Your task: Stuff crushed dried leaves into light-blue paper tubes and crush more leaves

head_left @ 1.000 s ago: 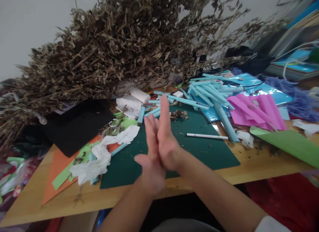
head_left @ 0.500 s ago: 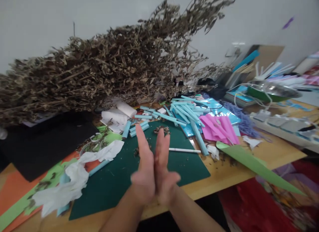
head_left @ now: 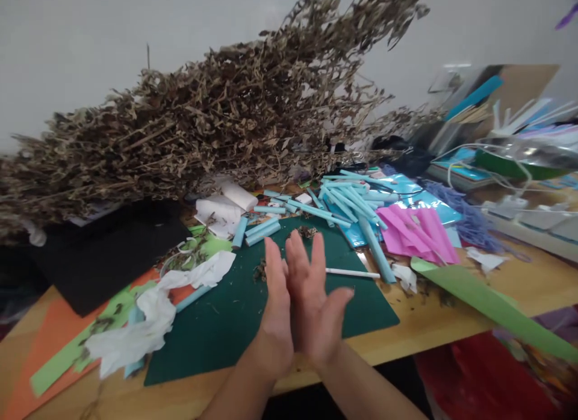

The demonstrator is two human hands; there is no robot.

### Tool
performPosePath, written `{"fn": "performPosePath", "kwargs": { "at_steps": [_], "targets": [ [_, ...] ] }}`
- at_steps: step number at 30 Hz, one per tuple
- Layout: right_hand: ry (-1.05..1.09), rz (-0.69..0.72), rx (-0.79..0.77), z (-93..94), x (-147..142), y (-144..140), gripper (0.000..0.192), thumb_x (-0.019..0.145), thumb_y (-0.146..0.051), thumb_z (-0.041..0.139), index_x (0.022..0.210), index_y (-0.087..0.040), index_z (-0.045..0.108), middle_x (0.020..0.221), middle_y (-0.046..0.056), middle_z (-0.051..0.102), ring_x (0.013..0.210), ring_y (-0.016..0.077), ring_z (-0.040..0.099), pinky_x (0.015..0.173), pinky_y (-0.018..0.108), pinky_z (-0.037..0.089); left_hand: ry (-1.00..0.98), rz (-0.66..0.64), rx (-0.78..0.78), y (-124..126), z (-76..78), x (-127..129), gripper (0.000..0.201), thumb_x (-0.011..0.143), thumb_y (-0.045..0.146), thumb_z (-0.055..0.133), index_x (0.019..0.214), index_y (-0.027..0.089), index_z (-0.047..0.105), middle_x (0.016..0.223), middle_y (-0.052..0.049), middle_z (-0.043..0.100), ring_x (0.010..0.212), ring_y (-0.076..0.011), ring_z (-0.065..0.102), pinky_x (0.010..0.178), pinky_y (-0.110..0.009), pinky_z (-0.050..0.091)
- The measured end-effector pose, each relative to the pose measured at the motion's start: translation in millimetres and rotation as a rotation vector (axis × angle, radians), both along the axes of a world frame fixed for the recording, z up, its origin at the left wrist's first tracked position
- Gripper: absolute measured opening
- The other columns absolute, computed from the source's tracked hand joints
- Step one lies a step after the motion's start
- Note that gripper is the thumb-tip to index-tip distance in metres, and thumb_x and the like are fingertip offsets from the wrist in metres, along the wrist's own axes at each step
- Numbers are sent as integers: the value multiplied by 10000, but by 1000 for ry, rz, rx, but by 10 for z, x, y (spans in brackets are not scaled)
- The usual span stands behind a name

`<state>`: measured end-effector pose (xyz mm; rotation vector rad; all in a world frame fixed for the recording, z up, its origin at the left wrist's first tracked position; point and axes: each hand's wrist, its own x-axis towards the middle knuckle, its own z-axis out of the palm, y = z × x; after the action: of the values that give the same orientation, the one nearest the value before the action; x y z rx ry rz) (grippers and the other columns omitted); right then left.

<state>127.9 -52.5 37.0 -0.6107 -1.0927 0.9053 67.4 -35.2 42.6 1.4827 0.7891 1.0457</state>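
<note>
My left hand [head_left: 276, 315] and my right hand [head_left: 315, 302] hover over a dark green cutting mat [head_left: 212, 336], their palms facing and close together. Fingers on both are stretched out, and the right thumb points away to the side. Whether anything lies between the palms is hidden. Just beyond the fingertips sits a small heap of crumbled dry leaves [head_left: 307, 232], and another small clump [head_left: 260, 271] is left of the left fingers. A thin white stick [head_left: 354, 273] lies on the mat to the right of my right hand.
A big bundle of dried leafy stems [head_left: 194, 125] spans the back. Pale blue paper tubes [head_left: 347, 203], pink paper [head_left: 415, 230] and a green sheet [head_left: 487, 305] lie at right. Crumpled white tissue [head_left: 153, 311] and a black sheet [head_left: 108, 251] are at left.
The camera view has shifted, so the scene sits further right. My right hand has turned to show more of its palm, its fingers a little more spread. Both hands stay together over the mat.
</note>
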Motion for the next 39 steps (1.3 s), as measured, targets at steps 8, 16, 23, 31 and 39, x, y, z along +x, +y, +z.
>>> {"fn": "performPosePath", "kwargs": {
  "at_steps": [8,16,23,31,39],
  "targets": [
    [1005,283,-446,173,-98,283,593,743,-651,201,1239,-325,190,1251,53,370,1118,209,403,962,447,256,-178,136,-88,228,8,-124,810,669,694,59,1311,207,143,1403,-29,54,1278,-182,45,1052,-325,115],
    [1165,248,-497,24,-116,327,480,757,-615,244,1084,-287,370,1094,39,493,1032,192,480,895,389,354,-274,335,-119,291,-59,-18,687,730,647,85,1199,217,343,1329,-71,296,1228,-183,257,1039,-332,149],
    [1030,125,-612,-32,-234,287,324,793,-485,333,876,-211,487,688,-7,508,591,91,507,489,191,398,-95,433,-16,410,-136,-24,601,766,597,64,1161,243,346,1306,-73,306,1215,-210,272,968,-395,275],
    [1084,225,-733,129,161,319,386,779,-569,228,919,-279,441,801,-1,504,643,129,508,547,267,422,651,22,580,397,72,-301,361,764,437,428,1073,266,497,1280,-78,284,1208,-276,218,970,-466,204],
    [637,352,-386,265,313,500,516,703,-675,266,1050,-322,413,1034,26,479,838,176,502,661,330,441,648,30,817,680,357,-381,124,733,288,535,777,213,623,1011,-54,481,1009,-199,417,889,-361,313]
  ]
}}
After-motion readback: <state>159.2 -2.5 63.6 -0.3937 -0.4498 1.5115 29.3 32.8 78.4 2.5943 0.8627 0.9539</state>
